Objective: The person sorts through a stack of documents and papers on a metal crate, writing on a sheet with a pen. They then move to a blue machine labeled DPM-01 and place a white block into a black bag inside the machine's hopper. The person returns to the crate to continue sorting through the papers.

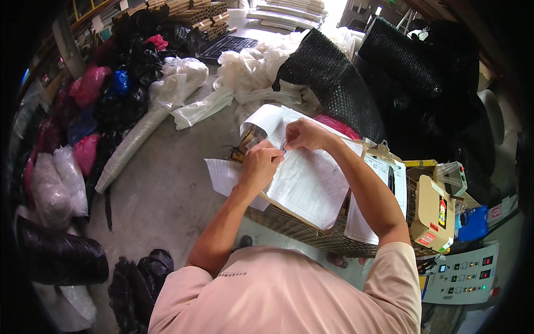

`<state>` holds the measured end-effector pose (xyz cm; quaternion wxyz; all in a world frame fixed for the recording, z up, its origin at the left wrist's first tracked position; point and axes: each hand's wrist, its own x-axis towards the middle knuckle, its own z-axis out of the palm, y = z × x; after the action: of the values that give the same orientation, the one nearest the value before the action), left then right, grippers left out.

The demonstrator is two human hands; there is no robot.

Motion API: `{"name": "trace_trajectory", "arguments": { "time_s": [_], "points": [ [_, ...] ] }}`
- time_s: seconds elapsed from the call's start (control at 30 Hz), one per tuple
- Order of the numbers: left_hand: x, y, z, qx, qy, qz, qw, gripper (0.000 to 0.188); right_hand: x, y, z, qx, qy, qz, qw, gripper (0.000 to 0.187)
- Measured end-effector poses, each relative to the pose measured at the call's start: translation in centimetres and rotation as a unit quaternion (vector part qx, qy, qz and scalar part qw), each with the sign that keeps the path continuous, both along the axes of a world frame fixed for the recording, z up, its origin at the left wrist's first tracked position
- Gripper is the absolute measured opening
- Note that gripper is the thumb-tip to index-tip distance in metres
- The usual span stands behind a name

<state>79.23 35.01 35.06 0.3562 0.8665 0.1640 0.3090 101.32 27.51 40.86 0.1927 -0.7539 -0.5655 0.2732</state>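
Observation:
My left hand (pixel 260 166) is closed over the left part of a printed form sheet (pixel 308 186), on a stack of papers resting on a wire cart. Its fingertips meet a thin pen-like object with a blue part (pixel 285 147), mostly hidden by fingers. My right hand (pixel 306 135) pinches close to the same spot, thumb and fingers together around the thin object's other end. A top sheet (pixel 266 118) curls over at the far left of the stack. Another loose sheet (pixel 222 177) sticks out beyond the cart's left side.
Right of the papers lie a clipboard (pixel 382 150) with more forms and a cardboard box (pixel 431 214). A control panel (pixel 464 275) stands at lower right. Black bubble wrap (pixel 334 78) and clear plastic film (pixel 250 69) are piled ahead; bundled bags (pixel 92 86) line the left.

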Motion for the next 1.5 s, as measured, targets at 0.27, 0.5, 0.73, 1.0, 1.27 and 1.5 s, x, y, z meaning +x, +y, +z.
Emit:
{"name": "trace_trajectory", "arguments": {
  "time_s": [0.27,0.5,0.73,1.0,1.27,1.5],
  "points": [
    [0.0,0.0,-0.4,0.010,-0.025,-0.012,1.000,0.013,-0.3,-2.7,-0.9,0.126,0.052,0.077,0.988,0.024],
    [-0.1,0.1,-0.4,0.012,-0.033,-0.021,0.999,0.014,-0.5,-2.0,-0.5,0.121,0.043,0.120,0.984,0.018],
    [-0.1,0.0,0.0,0.013,-0.013,-0.011,1.000,0.012,0.5,-1.2,1.0,0.086,-0.065,0.142,0.984,0.014],
    [0.2,0.1,0.3,-0.067,-0.007,-0.005,0.998,0.011,0.5,-1.5,0.5,0.097,-0.080,0.133,0.983,0.020],
    [0.2,0.4,0.1,-0.082,0.002,-0.006,0.997,0.015,-1.3,-2.0,0.8,0.121,-0.019,0.156,0.980,0.021],
    [0.1,0.5,0.2,-0.068,0.005,-0.009,0.998,0.013,-1.1,-1.5,0.7,0.122,-0.065,0.174,0.975,0.015]
  ]
}}
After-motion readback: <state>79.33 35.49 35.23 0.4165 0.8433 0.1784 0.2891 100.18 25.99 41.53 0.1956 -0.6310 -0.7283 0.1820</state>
